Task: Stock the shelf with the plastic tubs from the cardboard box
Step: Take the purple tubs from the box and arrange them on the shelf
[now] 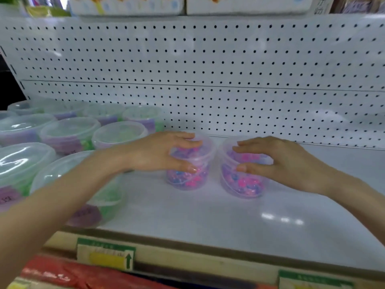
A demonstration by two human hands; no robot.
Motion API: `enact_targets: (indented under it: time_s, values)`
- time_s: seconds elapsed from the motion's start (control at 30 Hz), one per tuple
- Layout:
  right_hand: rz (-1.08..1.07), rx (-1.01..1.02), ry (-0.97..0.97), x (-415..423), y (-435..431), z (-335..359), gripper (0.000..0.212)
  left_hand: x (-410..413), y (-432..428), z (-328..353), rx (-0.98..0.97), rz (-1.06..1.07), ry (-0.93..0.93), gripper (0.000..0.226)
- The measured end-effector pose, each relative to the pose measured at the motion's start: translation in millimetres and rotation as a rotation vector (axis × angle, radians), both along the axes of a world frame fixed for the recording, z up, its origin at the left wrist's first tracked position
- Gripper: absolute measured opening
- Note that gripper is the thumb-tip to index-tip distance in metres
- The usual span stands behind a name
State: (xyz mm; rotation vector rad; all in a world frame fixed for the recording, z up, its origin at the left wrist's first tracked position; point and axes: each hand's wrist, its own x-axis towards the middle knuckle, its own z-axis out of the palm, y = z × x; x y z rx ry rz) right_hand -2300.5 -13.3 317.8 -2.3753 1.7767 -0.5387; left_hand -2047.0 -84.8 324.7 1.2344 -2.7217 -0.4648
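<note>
Tubs with green contents and purple labels [68, 136] crowded the left end of the white shelf [208, 215], packed in rows right up to the perforated back panel [208, 65]. Next came the left hand [158, 152], curled over the lid of the left pink-and-purple tub [188, 174], fingers across the top and thumb pressed to the near wall, so it was closed on that tub. Just beside it stood the right pink-and-purple tub [242, 180], near its twin but apparently not touching, gripped the same way by the right hand [279, 161]. Both tubs sat upright on the shelf, a little forward of the back panel, with bare shelf to their right. They were clear, slightly tapered plastic with a pale lid, filled with small pink, purple and blue pieces too blurred to identify. To finish the placement well, it seemed best to slide the pair back together toward the panel, keeping them level and in line with the green rows, then let go only once both bottoms rested flat. Thin walls like these probably flex, so a light squeeze would do. A yellow price tag [106, 258] sat on the shelf's front edge; the cardboard box was out of view.
</note>
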Motion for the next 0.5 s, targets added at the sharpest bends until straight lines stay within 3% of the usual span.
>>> enact_targets:
  time_s: [0.13,0.3,0.43,0.5]
  values:
    - [0.024,0.032,-0.038,-4,-45,-4,0.05,-3,-46,9,-0.044,0.011,-0.191,0.066]
    - [0.066,0.134,-0.127,-11,-88,-4,0.046,-3,-86,22,-0.122,0.004,-0.388,0.065]
    - [0.122,0.238,-0.049,-14,-107,10,0.045,-8,-93,27,-0.01,0.089,-0.332,0.085]
    - [0.129,0.256,-0.058,-16,-110,16,0.045,-14,-90,26,-0.001,0.142,-0.271,0.079]
